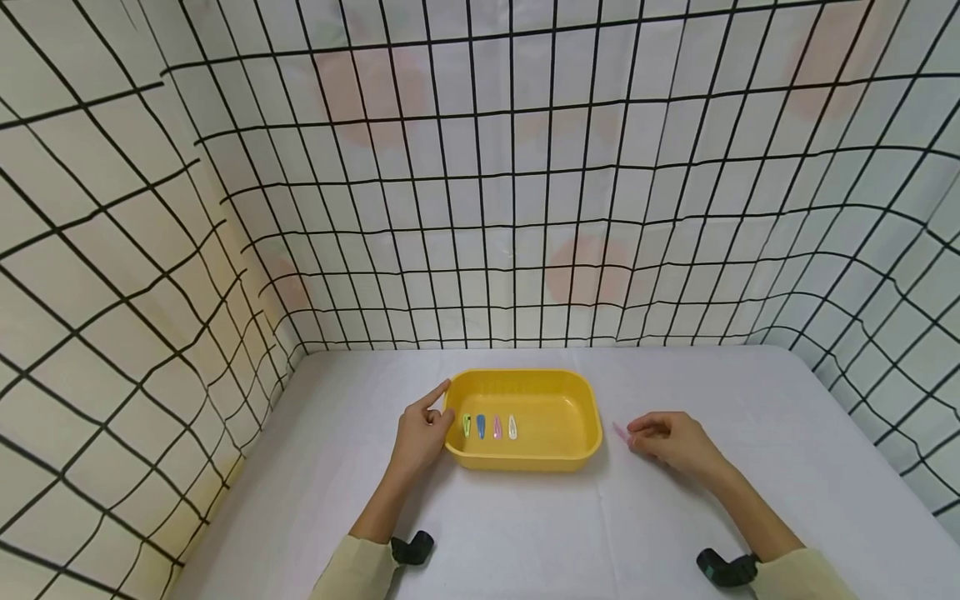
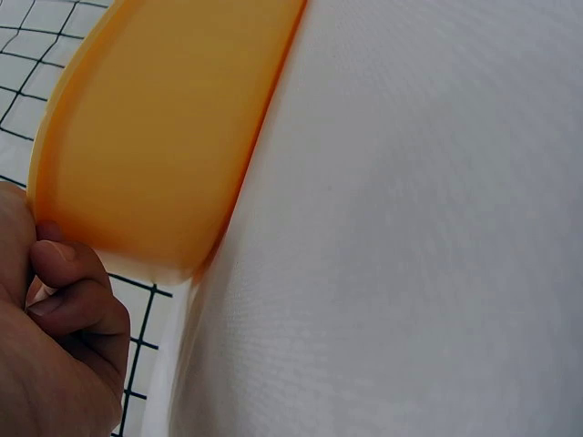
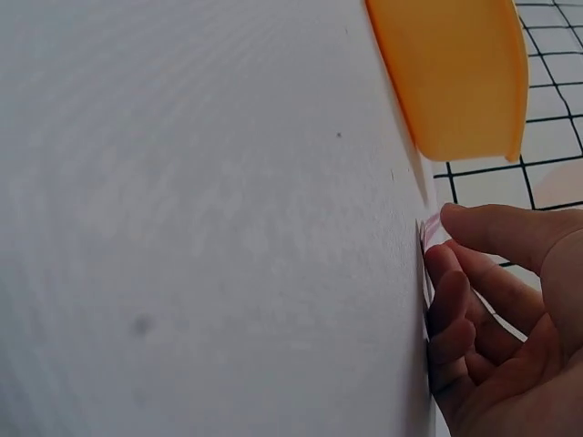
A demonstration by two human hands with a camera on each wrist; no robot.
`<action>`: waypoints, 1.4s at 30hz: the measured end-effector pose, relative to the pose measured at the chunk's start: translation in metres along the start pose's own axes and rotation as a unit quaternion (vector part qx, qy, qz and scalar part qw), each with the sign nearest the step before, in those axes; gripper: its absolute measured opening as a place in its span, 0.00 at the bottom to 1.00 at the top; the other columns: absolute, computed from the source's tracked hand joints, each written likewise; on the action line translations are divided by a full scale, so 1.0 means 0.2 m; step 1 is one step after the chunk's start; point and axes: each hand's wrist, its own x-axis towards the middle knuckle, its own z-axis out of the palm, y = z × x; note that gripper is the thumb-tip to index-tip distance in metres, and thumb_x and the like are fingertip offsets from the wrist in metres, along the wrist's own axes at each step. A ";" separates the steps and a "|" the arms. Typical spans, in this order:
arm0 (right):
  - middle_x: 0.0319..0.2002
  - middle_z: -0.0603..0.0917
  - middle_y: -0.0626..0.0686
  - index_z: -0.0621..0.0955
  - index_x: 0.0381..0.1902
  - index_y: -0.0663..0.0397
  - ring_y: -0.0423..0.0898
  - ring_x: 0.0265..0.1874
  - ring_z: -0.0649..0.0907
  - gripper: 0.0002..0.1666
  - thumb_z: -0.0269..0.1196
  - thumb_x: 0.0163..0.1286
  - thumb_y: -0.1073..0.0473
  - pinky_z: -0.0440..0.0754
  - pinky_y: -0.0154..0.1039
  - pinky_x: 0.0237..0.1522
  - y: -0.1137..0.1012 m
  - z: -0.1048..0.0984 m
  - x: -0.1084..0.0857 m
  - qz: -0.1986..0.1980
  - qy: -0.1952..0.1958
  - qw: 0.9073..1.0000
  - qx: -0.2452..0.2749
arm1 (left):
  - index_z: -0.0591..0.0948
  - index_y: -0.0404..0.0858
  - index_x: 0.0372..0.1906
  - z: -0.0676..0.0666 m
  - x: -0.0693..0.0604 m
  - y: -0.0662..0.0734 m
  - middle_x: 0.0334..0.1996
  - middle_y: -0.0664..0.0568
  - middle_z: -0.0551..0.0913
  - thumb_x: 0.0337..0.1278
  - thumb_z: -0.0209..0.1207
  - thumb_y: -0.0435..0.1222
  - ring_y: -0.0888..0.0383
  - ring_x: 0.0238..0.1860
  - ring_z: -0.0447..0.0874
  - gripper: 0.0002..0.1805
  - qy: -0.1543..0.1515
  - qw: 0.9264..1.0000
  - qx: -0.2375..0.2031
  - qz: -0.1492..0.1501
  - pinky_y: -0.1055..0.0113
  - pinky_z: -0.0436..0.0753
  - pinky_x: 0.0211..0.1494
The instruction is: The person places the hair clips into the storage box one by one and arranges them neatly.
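Note:
A yellow plastic tray [image 1: 525, 462] sits on the white table. Its left rim is held by my left hand [image 1: 422, 432], thumb over the edge and forefinger stretched along the outside; the left wrist view shows the other fingers curled beside the tray wall. Inside the tray's left half lie a green hair clip [image 1: 467, 425], a blue hair clip [image 1: 481, 427], a pink hair clip [image 1: 497, 427] and a white hair clip [image 1: 513, 427], side by side in a row. Right of the tray, my right hand [image 1: 675, 442] pinches another pink hair clip [image 1: 621, 432] between thumb and fingertips, low at the tabletop.
White cloth [image 1: 525, 533] covers the table. Behind it and on both sides rises a white backdrop with a black grid [image 1: 480, 208]. Each wrist wears a black camera, one at the left sleeve [image 1: 352, 571] and one at the right sleeve [image 1: 802, 577].

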 end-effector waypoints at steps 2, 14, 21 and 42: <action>0.36 0.88 0.49 0.87 0.48 0.57 0.44 0.33 0.80 0.19 0.73 0.64 0.52 0.80 0.33 0.32 0.00 0.01 0.00 -0.009 0.005 1.000 -0.015 | 0.76 0.52 0.72 0.00 0.00 0.00 0.11 0.57 0.66 0.67 0.60 0.37 0.61 0.13 0.60 0.29 0.000 1.000 -0.001 -0.003 0.74 0.63 0.17; 0.28 0.83 0.46 0.88 0.39 0.53 0.43 0.29 0.77 0.11 0.75 0.61 0.54 0.73 0.32 0.32 -0.02 0.04 0.02 -0.026 0.034 0.997 -0.064 | 0.76 0.52 0.73 0.00 0.00 0.00 0.12 0.57 0.66 0.67 0.59 0.37 0.61 0.13 0.60 0.29 0.002 1.000 0.001 -0.004 0.74 0.63 0.17; 0.28 0.84 0.46 0.88 0.38 0.52 0.44 0.31 0.78 0.07 0.72 0.64 0.56 0.76 0.34 0.34 -0.01 0.04 0.02 -0.022 0.045 0.996 -0.077 | 0.75 0.52 0.73 0.01 0.00 0.00 0.12 0.56 0.66 0.67 0.60 0.38 0.61 0.13 0.61 0.30 -0.001 1.000 0.004 -0.011 0.73 0.64 0.17; 0.33 0.88 0.49 0.89 0.43 0.59 0.44 0.33 0.81 0.12 0.70 0.67 0.57 0.80 0.35 0.35 -0.01 0.01 0.01 -0.016 0.052 0.996 -0.069 | 0.75 0.53 0.73 0.00 0.00 0.00 0.12 0.56 0.66 0.67 0.60 0.37 0.61 0.13 0.61 0.30 -0.006 1.000 -0.003 -0.013 0.74 0.64 0.17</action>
